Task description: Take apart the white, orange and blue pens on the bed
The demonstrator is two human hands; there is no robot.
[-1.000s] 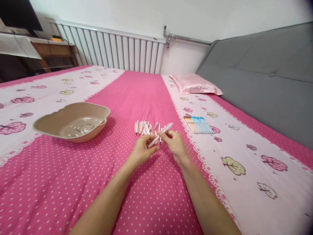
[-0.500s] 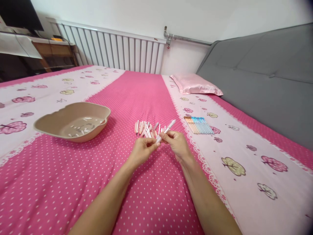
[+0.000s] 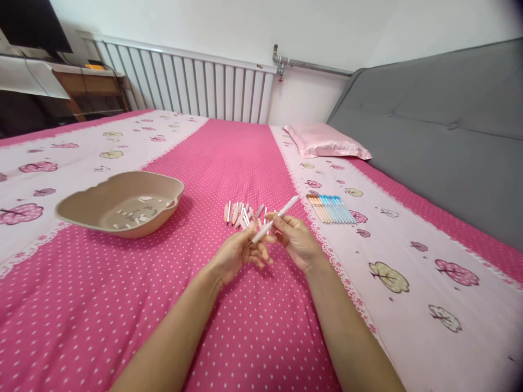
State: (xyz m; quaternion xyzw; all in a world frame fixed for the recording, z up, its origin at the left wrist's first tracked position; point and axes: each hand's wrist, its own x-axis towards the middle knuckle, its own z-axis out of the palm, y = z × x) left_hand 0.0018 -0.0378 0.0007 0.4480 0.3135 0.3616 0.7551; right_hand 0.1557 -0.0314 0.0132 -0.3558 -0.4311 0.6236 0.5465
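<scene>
A whitish, slim pen [image 3: 288, 206] slants up to the right between my hands. My right hand [image 3: 298, 239] pinches its middle with thumb and fingers. At the pen's lower end is my left hand [image 3: 239, 251], palm turned up, fingers loosely spread and thumb close beside the barrel; whether it touches the pen is hard to tell. Just beyond my hands lies a loose pile of pink and white pen parts [image 3: 241, 211], partly hidden by my fingers. To the right, a neat row of pens [image 3: 332, 209], orange-brown through blue, lies side by side on the bedspread.
A beige basin [image 3: 85, 216] with small white and grey pieces in it stands on the pink bedspread [image 3: 122, 305] to the left. A pink pillow [image 3: 327, 140] lies by the grey headboard [image 3: 441, 120]. A white radiator [image 3: 196, 81] lines the far wall.
My left fingers have loosened from a pinch and spread out beneath the pen. More of the pen shows, and its upper end has shifted slightly up and right in my right hand.
</scene>
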